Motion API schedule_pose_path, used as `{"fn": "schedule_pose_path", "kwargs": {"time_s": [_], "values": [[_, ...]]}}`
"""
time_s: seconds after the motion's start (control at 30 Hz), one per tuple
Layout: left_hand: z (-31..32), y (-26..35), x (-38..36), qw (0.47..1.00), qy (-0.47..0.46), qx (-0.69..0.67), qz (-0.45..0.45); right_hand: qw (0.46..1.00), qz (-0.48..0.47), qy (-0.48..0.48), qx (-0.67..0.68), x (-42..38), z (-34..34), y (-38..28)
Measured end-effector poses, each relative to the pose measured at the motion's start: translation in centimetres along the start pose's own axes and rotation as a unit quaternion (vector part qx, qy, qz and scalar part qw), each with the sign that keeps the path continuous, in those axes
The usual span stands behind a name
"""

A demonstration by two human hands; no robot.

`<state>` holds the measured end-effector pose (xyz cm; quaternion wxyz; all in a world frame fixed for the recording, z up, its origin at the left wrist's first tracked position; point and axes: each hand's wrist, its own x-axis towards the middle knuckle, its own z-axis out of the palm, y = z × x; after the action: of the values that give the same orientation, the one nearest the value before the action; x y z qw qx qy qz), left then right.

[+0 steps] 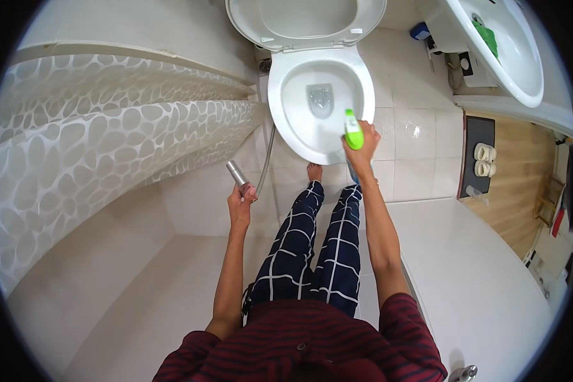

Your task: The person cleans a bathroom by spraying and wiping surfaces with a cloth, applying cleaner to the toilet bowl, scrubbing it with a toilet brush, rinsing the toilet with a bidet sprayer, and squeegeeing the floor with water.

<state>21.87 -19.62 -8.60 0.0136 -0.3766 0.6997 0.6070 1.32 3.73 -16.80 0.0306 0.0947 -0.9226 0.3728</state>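
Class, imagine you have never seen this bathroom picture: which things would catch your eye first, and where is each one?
The open white toilet bowl at top centre draws the eye, lid raised. Just over its rim, the right hand grips a bright green plastic bottle. Lower left of the bowl, the left hand holds a silver metal spray head on a hose, beside the pebble-patterned shower curtain.

Pebble-print shower curtain [108, 127], sink [522, 70], doormat [476, 156]
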Motion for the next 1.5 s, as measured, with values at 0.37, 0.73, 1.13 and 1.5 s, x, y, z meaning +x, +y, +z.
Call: {"fn": "schedule_pose_path", "kwargs": {"time_s": [0.37,0.73,1.13,1.5], "values": [[0.3,1.5,0.0,0.997,0.008,0.075,0.034,0.983,-0.105,0.006,0.148,5.6,-1.0,-12.2],[1.2,1.9,0.9,0.995,-0.004,0.081,0.059,0.97,0.06,0.117,0.204,8.5,-6.9,-8.0],[1.0,1.8,0.9,0.993,-0.01,0.107,0.052,0.969,-0.058,0.151,0.188,11.0,-5.8,-13.8],[2.7,3.1,0.8,0.994,-0.009,0.1,0.04,0.954,0.152,0.103,0.238,4.3,-2.1,-5.0]]}}
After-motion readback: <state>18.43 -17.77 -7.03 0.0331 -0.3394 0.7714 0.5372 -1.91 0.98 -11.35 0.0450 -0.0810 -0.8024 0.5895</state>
